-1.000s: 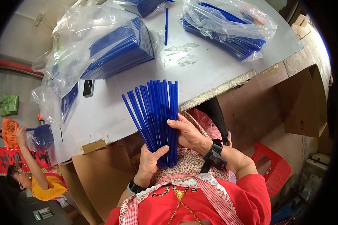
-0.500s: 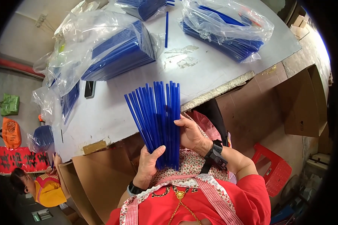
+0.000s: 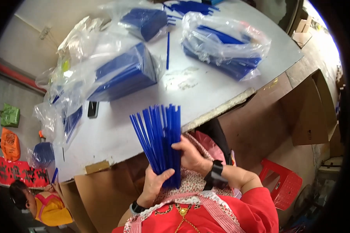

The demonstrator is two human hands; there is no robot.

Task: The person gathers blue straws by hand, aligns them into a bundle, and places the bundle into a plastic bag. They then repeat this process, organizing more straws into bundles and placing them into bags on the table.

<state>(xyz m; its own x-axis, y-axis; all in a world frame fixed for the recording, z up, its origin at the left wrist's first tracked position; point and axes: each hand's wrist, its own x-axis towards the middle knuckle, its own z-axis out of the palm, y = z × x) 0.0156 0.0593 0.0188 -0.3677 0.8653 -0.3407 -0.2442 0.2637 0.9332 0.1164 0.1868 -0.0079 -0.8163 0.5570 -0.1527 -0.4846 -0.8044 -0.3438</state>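
Observation:
A fanned bundle of thin blue plastic rods (image 3: 158, 139) stands nearly upright in front of my body, its upper ends spread to the left. My left hand (image 3: 153, 184) grips it low on the left side, with the thumb across the front. Higher up, my right hand (image 3: 191, 155) holds the right side of the same bundle, thumb against the outer rods. The fingers behind the rods are hidden. Beyond the bundle, a large stack of blue rods (image 3: 124, 79) lies on the white table (image 3: 116, 128), partly wrapped in clear plastic.
Another bagged pile of rods (image 3: 225, 58) lies at the far right, near a single loose rod (image 3: 168, 50). A phone (image 3: 93, 109) rests on the table. Cardboard boxes (image 3: 105, 194) stand below the edge, with a red stool (image 3: 282, 184) at right. A co-worker (image 3: 52, 207) sits at lower left.
The head view has shifted, so the table and bundle appear lower and more of the table's far side shows. Both hands keep hold of the rods.

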